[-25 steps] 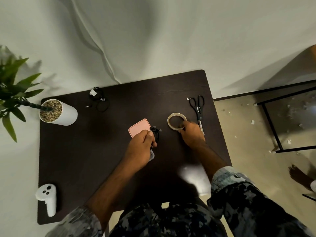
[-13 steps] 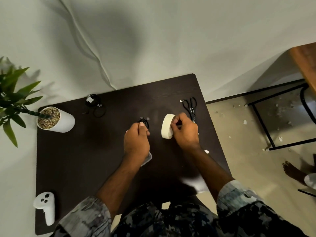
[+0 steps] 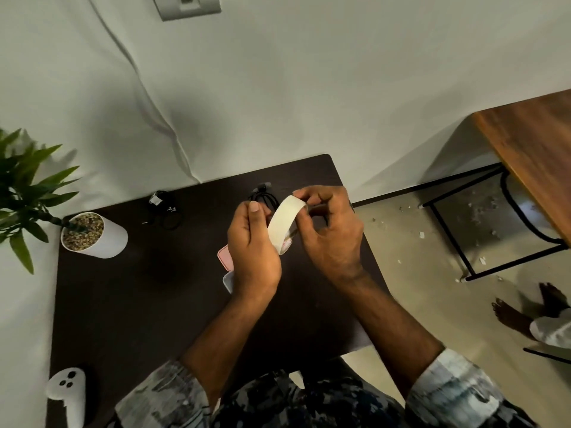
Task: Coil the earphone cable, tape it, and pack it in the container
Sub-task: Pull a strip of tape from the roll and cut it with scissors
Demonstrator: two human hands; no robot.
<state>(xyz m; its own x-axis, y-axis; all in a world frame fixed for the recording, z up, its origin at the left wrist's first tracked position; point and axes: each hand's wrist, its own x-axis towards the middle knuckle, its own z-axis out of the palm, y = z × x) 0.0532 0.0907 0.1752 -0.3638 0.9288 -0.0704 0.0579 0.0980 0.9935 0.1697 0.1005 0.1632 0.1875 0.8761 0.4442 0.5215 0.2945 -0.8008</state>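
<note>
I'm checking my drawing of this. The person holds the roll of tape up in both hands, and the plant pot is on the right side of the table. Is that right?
Not quite. The head view shows the plant pot on the left side of the table. Both the left hand and the right hand do hold the roll of tape up.

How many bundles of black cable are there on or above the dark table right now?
2. One coiled earphone cable sits behind the left hand, seemingly held by it; another black cable bundle lies on the table near the white plant pot.

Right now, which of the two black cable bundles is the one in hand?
The coiled earphone cable just behind the tape roll, gripped by the left hand. The other cable bundle lies untouched on the table, nearer the plant pot.
</note>
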